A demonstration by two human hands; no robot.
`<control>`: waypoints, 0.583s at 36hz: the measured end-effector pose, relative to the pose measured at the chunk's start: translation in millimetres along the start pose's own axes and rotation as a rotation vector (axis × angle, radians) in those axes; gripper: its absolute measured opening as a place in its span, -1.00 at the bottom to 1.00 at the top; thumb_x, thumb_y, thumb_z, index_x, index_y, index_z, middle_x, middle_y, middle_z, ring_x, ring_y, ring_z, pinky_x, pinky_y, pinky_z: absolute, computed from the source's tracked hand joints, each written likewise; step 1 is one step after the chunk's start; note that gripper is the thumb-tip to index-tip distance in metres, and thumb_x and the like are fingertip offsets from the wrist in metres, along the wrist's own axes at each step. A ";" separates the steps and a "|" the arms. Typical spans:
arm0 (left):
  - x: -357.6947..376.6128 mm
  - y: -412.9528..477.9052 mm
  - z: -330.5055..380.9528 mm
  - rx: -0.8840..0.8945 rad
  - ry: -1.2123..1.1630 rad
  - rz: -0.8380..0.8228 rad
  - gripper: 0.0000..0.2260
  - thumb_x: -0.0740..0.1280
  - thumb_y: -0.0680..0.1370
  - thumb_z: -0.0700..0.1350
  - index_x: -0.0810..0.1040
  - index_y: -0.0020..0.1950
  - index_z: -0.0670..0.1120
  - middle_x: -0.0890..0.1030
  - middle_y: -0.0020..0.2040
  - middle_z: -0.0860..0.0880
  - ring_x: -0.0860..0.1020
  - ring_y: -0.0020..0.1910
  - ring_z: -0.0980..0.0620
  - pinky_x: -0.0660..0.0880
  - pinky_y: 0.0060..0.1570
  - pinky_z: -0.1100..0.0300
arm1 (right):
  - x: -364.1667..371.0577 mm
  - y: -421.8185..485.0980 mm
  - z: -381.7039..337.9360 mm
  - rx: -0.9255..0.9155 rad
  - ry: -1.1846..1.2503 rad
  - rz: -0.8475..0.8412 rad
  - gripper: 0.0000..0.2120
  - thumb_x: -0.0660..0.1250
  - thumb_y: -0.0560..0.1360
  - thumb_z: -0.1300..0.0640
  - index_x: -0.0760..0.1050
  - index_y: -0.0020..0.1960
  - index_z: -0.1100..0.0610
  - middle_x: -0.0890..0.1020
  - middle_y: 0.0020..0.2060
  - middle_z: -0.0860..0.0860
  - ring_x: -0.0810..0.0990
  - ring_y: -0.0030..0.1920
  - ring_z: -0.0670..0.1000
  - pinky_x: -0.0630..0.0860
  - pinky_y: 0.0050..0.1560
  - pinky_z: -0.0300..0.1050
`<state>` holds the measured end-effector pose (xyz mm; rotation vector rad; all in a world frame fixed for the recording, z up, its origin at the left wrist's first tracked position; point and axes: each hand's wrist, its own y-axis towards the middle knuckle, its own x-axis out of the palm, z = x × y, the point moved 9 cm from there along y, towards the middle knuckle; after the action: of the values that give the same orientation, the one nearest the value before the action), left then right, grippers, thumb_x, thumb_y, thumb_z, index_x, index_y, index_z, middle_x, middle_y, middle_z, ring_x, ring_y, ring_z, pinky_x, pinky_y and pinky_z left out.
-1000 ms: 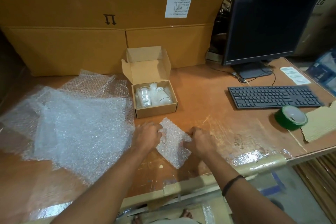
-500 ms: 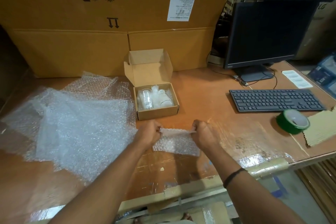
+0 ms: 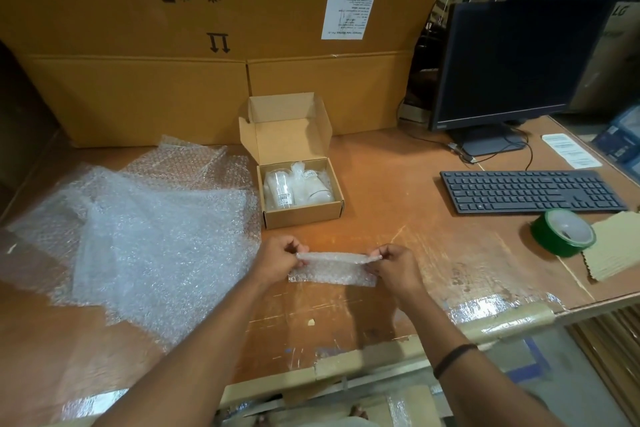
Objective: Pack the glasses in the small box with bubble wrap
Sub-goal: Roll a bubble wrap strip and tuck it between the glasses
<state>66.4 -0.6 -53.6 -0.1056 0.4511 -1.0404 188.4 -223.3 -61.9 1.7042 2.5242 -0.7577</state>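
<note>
Plastic, clear and folded over, the bubble wrap piece [image 3: 330, 270] is being held stretched between both hands low over the table [image 3: 398, 184], near the middle of its front edge. Whether its lower edge is touching the surface cannot be told. The left hand [image 3: 280, 262] is pinching the left end between thumb and fingertips, and the right hand [image 3: 394, 267] is pinching the right end the same way. The strip is therefore hanging flat and taut, probably so its fold can be squared to the gap it must fill.

The small box [image 3: 301, 217] is sitting open just behind the hands, its lid standing upright out of the way. Two glasses [image 3: 282, 189] are lying side by side inside it, with padding showing between them, so this piece is likely being readied as a further cushion. Loose sheets [image 3: 156, 236] are lying spread toward the left edge, within easy reach. A green tape roll [image 3: 562, 232] is waiting near the right edge, presumably for sealing.
</note>
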 end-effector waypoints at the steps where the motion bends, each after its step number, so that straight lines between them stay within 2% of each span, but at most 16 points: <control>1: -0.1 -0.2 0.8 0.006 0.010 -0.005 -0.78 0.36 0.42 -0.48 0.56 -0.26 -0.18 0.65 -0.06 -0.07 0.62 -0.01 0.02 0.61 -0.08 0.15 | -0.4 -0.7 -2.6 -0.028 -0.055 -0.015 -0.77 0.39 0.37 0.50 0.55 -0.30 0.20 0.67 -0.10 0.04 0.63 -0.01 0.04 0.61 -0.02 -0.05; 4: -0.6 -0.5 1.1 0.010 0.033 -0.011 -0.74 0.30 0.46 -0.47 0.56 -0.29 -0.15 0.64 -0.08 -0.03 0.60 0.01 0.03 0.59 -0.03 0.10 | 0.3 -4.4 -12.7 -0.169 -0.275 -0.047 -0.70 0.32 0.36 0.53 0.58 -0.32 0.16 0.66 -0.08 0.00 0.62 -0.01 0.05 0.58 -0.07 -0.12; 8: -0.9 -1.8 1.1 0.043 0.125 -0.035 -0.71 0.25 0.50 -0.43 0.60 -0.34 -0.16 0.64 0.02 -0.08 0.58 0.06 0.01 0.53 0.01 0.09 | 10.2 -8.0 -17.6 -0.311 -0.592 -0.110 -0.65 0.30 0.37 0.49 0.53 -0.33 0.05 0.60 0.01 -0.09 0.58 0.03 -0.04 0.47 -0.10 -0.36; 11: 4.1 -5.2 8.1 0.090 0.239 -0.075 -0.78 0.29 0.52 -0.36 0.64 -0.26 -0.17 0.60 0.02 0.00 0.54 0.06 0.05 0.49 0.12 0.10 | 19.2 -7.7 -18.4 -0.369 -0.784 -0.130 -0.74 0.27 0.43 0.43 0.66 -0.14 0.15 0.63 0.14 -0.06 0.56 0.11 -0.03 0.51 0.10 -0.24; 14: 13.6 -6.2 12.1 0.158 0.404 -0.090 -0.92 0.38 0.51 -0.25 0.65 -0.17 -0.15 0.56 0.05 0.04 0.51 0.03 0.12 0.43 0.17 0.19 | 19.3 -9.6 -23.0 -0.402 -0.891 -0.101 -0.68 0.18 0.49 0.36 0.68 0.03 0.16 0.62 0.21 -0.05 0.48 0.24 0.04 0.44 0.26 -0.18; 18: 14.4 -7.4 10.3 0.194 0.650 -0.034 -0.93 0.47 0.44 -0.12 0.62 -0.19 0.03 0.52 0.09 0.14 0.38 0.12 0.11 0.39 0.22 0.12 | 19.0 -14.5 -32.7 -0.459 -1.004 -0.088 -0.64 0.13 0.55 0.25 0.64 0.17 0.07 0.58 0.26 -0.10 0.43 0.23 0.04 0.32 0.29 -0.18; 21: 10.6 -11.0 13.4 0.234 0.720 -0.017 -0.87 0.47 0.44 -0.03 0.56 -0.08 0.09 0.44 0.10 0.15 0.34 0.13 0.08 0.36 0.17 0.10 | 22.4 -21.4 -41.1 -0.492 -1.080 -0.111 -0.64 0.14 0.54 0.21 0.61 0.21 0.05 0.56 0.29 -0.13 0.48 0.19 0.00 0.29 0.26 -0.19</control>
<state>67.5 -16.9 -41.5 0.4902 0.9718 -1.1242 171.2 -194.0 -23.3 0.6802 1.7940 -0.6935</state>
